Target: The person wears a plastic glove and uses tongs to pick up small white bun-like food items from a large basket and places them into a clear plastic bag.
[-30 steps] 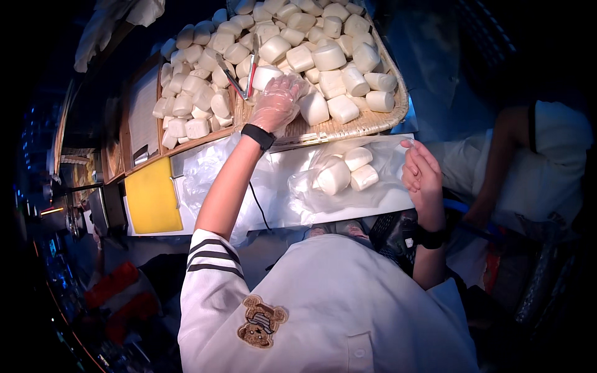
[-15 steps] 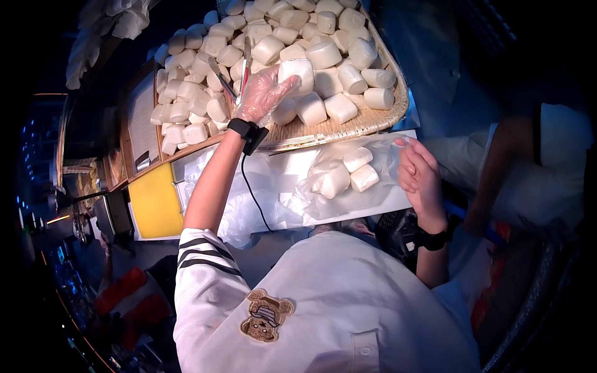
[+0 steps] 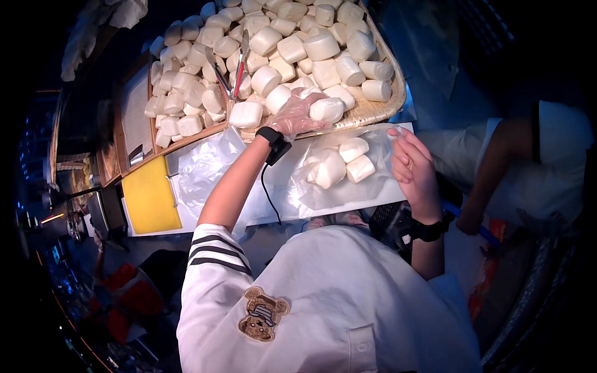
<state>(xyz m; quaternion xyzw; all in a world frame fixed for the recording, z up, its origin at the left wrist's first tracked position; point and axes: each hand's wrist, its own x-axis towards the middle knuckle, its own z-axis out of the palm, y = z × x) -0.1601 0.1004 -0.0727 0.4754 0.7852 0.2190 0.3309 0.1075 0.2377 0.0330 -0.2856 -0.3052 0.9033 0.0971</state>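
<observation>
One white drum-shaped piece (image 3: 327, 110) is held by the gloved left hand (image 3: 298, 117) over the near edge of a woven tray (image 3: 392, 107). Its grip appears clamped on that piece, the thumb laid along the near side and the fingers along the far side. The piece is barely longer one way than the other; its long axis seems to be turned left to right.

From this grip, a clear plastic bag (image 3: 377, 151) is found on the near side and slightly to the right—spread on the white worktop (image 3: 388, 194), with at least three similar pieces (image 3: 329, 172) gathered in it. The bag is flanked on its right by the bare right hand (image 3: 411, 163), whose fingertips are brought together and seem to be pinched on the bag's edge. Whether the bag's mouth is held open cannot be told.

The held piece is thus nearer to the left hand, the bag nearer to the right. Tongs with red handles (image 3: 238, 81) are propped among the heaped pieces, farther left—clear of both hands.
</observation>
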